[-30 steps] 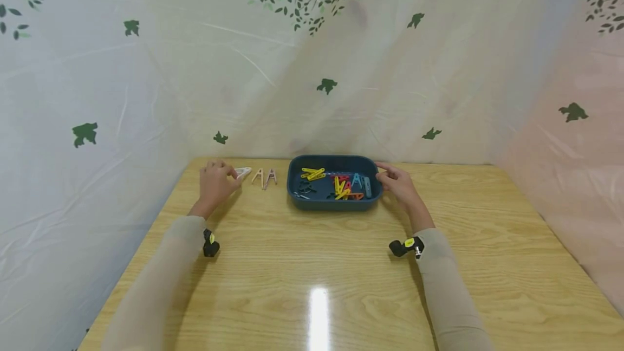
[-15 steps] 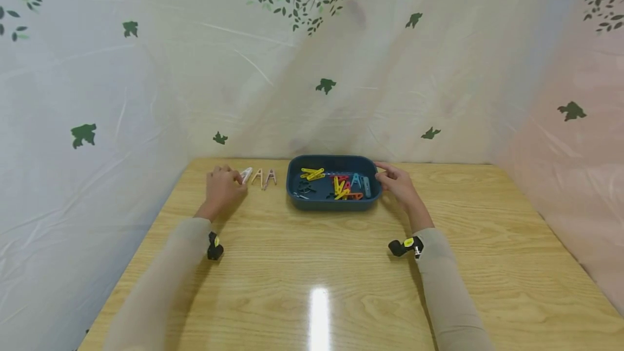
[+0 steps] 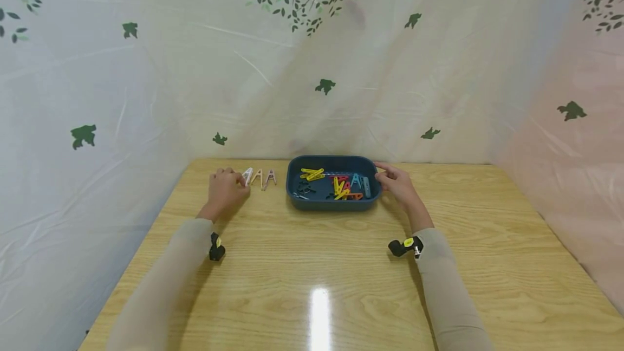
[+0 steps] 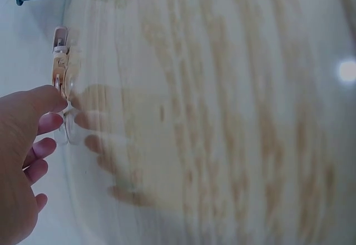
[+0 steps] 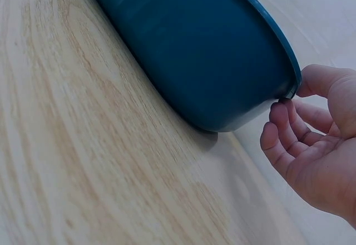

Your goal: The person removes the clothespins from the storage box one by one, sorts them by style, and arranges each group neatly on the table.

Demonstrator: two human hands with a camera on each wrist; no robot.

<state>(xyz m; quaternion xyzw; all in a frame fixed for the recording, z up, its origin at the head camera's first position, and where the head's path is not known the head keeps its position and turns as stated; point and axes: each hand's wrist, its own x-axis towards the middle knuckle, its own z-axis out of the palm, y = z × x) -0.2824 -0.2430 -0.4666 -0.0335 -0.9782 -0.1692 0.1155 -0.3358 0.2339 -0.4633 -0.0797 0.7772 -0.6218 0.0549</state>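
My left hand (image 3: 225, 188) pinches a white clothespin (image 3: 248, 175) between thumb and fingers at the back left of the table. Beside it lie a cream clothespin (image 3: 258, 177) and a pale pink clothespin (image 3: 270, 177), forming a close row with it. In the left wrist view the thumb partly covers the white one. My right hand (image 5: 320, 139) grips the rim of a dark blue basket (image 5: 194, 50) at its right end, thumb over the edge and fingers below it. Inside the basket are yellow clothespins (image 3: 316, 175), red ones (image 3: 347, 185) and light blue ones (image 3: 357, 180).
A wood-grain table (image 3: 292, 253) carries everything, its back edge against a pale curtain (image 3: 273, 96) printed with leaves. Dark small pieces (image 3: 305, 187) lie in the basket's left part. A wrist camera (image 3: 405, 246) sits on each sleeve.
My left hand has moved a little to the right with the white clothespin, turning it more upright and bringing it close to the cream one. The right hand and basket stay put.
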